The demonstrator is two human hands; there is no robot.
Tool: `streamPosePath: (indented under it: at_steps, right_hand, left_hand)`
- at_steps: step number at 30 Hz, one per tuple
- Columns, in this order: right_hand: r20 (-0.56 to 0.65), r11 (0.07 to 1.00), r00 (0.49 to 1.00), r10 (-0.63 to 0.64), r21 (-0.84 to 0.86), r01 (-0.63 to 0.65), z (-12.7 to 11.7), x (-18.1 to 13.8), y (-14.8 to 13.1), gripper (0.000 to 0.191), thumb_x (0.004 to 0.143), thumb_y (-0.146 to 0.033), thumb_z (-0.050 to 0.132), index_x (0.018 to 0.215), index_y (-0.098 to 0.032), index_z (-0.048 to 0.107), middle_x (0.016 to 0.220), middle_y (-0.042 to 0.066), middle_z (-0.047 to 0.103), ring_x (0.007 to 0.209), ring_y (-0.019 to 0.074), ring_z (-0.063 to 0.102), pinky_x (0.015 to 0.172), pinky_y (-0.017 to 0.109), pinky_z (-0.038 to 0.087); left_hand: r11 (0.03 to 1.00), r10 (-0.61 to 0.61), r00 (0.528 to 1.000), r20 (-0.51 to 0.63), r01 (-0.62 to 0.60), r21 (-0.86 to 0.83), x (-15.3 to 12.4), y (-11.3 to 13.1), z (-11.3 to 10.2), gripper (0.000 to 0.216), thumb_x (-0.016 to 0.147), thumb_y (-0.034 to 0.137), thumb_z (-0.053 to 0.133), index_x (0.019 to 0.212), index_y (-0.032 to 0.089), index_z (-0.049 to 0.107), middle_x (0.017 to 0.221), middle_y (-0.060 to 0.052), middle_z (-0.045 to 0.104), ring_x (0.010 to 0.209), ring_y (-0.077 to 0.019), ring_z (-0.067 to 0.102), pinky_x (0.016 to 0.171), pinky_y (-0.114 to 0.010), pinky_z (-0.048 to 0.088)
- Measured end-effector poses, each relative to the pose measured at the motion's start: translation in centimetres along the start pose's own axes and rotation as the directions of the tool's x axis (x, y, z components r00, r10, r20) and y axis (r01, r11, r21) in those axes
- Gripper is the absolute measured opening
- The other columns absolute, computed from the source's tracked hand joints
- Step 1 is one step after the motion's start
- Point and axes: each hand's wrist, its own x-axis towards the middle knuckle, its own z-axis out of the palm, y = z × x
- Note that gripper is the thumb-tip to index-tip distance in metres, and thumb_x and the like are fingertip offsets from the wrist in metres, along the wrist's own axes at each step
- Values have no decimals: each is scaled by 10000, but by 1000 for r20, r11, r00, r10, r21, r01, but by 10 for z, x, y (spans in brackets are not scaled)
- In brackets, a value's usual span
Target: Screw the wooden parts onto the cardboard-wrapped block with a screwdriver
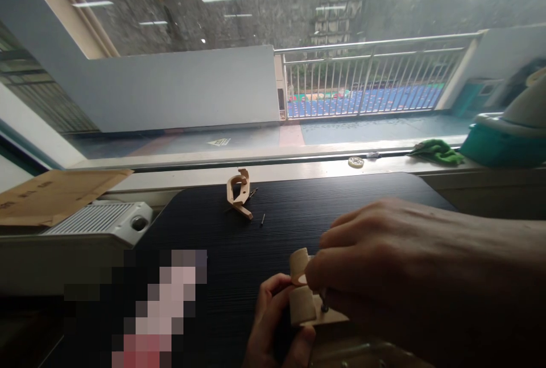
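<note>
My left hand point(273, 322) is closed around a light wooden assembly near the bottom of the view. Two thick round wooden blocks point(302, 305) show on it, beside a flat pale wooden plate point(328, 318). A dark-headed screw point(325, 307) stands at that plate. Over the assembly's right side, my right hand point(375, 254) is closed, its fingertips close to the screw; whatever they grip is hidden. Farther off on the black table lies a curved wooden piece point(239, 193) with a slot. A small loose screw point(263, 219) lies to its right.
The black wood-grain table point(205, 231) meets a window sill point(298, 173). On the sill are a round pale disc point(355, 162), a green cloth point(437, 152) and a teal container point(503, 143). Cardboard point(60, 194) rests on a white radiator point(102, 220) at left. A lower-left patch is pixelated.
</note>
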Motion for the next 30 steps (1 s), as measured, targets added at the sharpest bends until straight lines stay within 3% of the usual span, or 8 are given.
streamPosePath:
  at_steps: [3,9,20,23,30]
  right_hand:
    - [29,999,1000,11,-35,-10,4,1,5,134,877,-162,496,781,-196,582,704,-34,585,537,57,490,464,205,303]
    - [-51,985,998,46,-163,-54,14,2,7,126,876,-161,501,778,-186,577,679,-25,548,546,69,467,464,217,271]
    - [1,999,999,-37,-23,37,1,1,-5,131,871,-144,511,762,-171,579,747,-37,582,611,41,506,503,183,322]
    - [20,998,1000,-15,-62,17,6,1,0,105,858,-147,531,765,-174,572,711,-46,565,565,42,477,491,193,310]
    - [-79,979,997,27,-199,-42,14,1,4,107,861,-155,515,764,-181,550,647,-37,526,525,66,427,469,230,252]
  left_hand:
    - [1000,-12,1000,1,12,-3,-1,0,1,333,718,446,652,1012,289,666,1188,-35,551,1101,-274,532,927,-323,455]
    - [999,-14,994,104,18,-42,-1,2,-1,363,776,399,605,1104,245,614,1160,-55,566,1048,-239,564,938,-324,438]
    - [998,50,997,51,-48,-49,0,4,-1,308,747,342,661,1051,289,642,1145,-29,558,1086,-223,542,938,-278,431]
    - [998,51,998,43,-49,-39,0,4,0,307,747,364,658,1044,284,647,1138,-34,563,1083,-227,543,926,-275,439]
    - [998,42,996,83,-38,-45,1,4,-1,320,774,369,619,1080,276,625,1154,-34,545,1054,-217,560,932,-293,434]
